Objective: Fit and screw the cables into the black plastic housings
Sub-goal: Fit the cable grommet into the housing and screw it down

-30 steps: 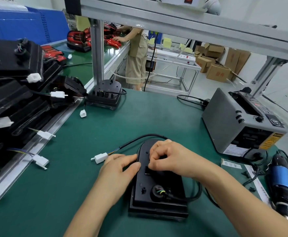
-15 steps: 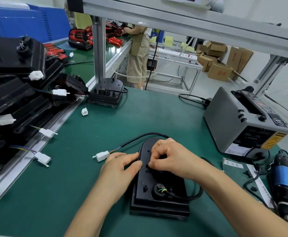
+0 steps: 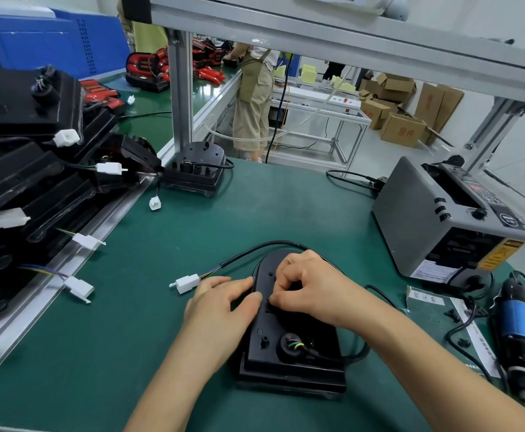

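On open mat (image 3: 286,213): left hand (image 3: 220,310) at housing (image 3: 298,357) edge; right hand (image 3: 314,288) perhaps pinching.

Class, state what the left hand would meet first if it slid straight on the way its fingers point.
The left hand would likely meet the black housing, right at its fingertips.

I'm on a factory assembly line: green bench mat (image 3: 130,353), aluminium frame (image 3: 180,88), stacked black housings (image 3: 21,182), electric screwdriver (image 3: 519,332), cardboard boxes (image 3: 402,130) behind.
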### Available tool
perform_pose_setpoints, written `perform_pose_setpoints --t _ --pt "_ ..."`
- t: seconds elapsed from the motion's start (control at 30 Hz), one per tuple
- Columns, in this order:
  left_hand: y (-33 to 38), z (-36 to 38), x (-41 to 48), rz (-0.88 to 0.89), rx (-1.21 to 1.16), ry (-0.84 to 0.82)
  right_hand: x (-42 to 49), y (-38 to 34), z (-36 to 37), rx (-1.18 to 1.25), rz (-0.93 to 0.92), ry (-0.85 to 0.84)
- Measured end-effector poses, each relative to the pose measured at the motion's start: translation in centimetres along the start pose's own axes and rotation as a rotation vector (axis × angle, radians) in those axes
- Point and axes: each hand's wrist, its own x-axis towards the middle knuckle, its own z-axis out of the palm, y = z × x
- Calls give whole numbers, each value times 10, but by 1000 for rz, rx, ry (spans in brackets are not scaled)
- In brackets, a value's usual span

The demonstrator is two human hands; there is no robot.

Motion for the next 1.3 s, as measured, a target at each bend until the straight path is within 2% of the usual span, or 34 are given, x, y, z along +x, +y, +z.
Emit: perform_pose_setpoints --t 0.13,0.5,0.6,0.67,0.73,0.83,0.9,0.97,1.1,1.3 --pt "3 7 -4 -42 165 80 -1 -2 -1 -37 -15 7" --pt "13 6 -2 -105 195 118 -6 -7 1 -143 -1 21" --pt "17 4 -5 -99 188 104 -9 -5 0 -123 16 73" --pt "16 2 -8 -37 184 97 -14 0 -1 -95 5 147" --pt "14 -4 -17 101 204 113 -24 9 1 -120 -14 208" --pt "18 -12 -29 391 465 192 -44 22 4 -216 -41 277" --pt "22 -13 -35 479 658 195 -56 28 7 -251 -47 306" --pt "23 -12 -38 505 782 172 -64 31 8 -263 -43 321" --pt "18 -9 -39 511 846 200 -68 32 11 -260 -40 313" --pt "14 -11 -36 502 901 118 -70 33 12 -224 -34 335"
